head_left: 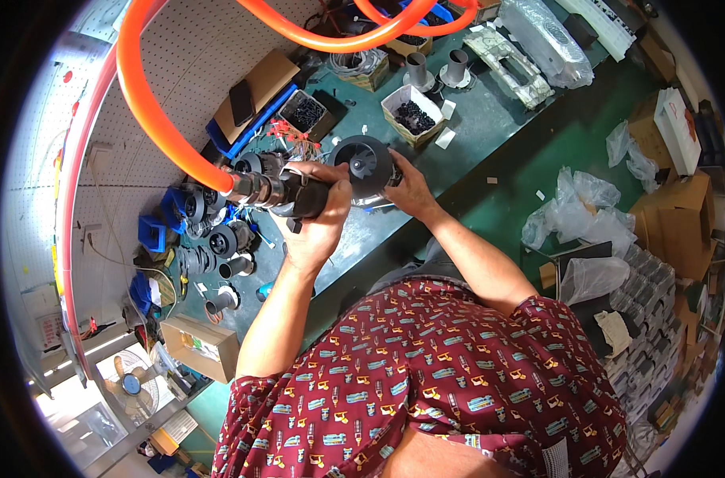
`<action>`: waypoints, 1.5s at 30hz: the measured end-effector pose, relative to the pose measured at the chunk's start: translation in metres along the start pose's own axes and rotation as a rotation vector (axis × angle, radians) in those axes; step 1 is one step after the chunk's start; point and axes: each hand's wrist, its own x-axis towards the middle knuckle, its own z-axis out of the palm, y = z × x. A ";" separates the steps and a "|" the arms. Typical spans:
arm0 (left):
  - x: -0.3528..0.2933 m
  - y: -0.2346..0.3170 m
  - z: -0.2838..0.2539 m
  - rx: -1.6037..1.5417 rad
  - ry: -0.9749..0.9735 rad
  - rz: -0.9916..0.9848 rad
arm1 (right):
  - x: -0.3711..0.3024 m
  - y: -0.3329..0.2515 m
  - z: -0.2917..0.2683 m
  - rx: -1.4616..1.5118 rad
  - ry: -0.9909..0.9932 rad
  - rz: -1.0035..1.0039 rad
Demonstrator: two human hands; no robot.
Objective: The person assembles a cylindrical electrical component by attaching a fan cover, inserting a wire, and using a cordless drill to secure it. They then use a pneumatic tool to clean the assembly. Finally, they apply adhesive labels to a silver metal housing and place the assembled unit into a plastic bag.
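My left hand (pixel 329 219) is closed around a black air tool (pixel 305 197) with metal fittings at its back end. A thick orange hose (pixel 147 103) runs from these fittings up and over the bench. Right in front of the tool, my right hand (pixel 410 191) grips the edge of a round black fan housing (pixel 361 155) with a finned wheel inside. The housing's open face is turned up toward me. My left thumb and fingers come close to its left rim; whether they touch it, I cannot tell. The tool's front end is hidden behind my left hand.
On the green workbench (pixel 450 163) stand a white box of small black parts (pixel 412 115), grey cylinders (pixel 417 70), red wires (pixel 295 135) and several black fan parts (pixel 223 239). A perforated wall (pixel 163 88) borders the left. Plastic bags (pixel 573 207) and cartons (pixel 677 219) lie at right.
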 end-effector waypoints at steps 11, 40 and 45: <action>0.000 0.016 0.002 0.160 0.005 -0.029 | -0.004 0.001 0.002 -0.110 0.045 -0.037; 0.019 0.007 0.066 -0.037 -0.075 0.104 | -0.012 -0.028 0.000 -0.021 0.042 0.131; 0.020 0.002 0.064 -0.071 -0.084 0.107 | -0.011 -0.031 -0.002 -0.038 0.045 0.122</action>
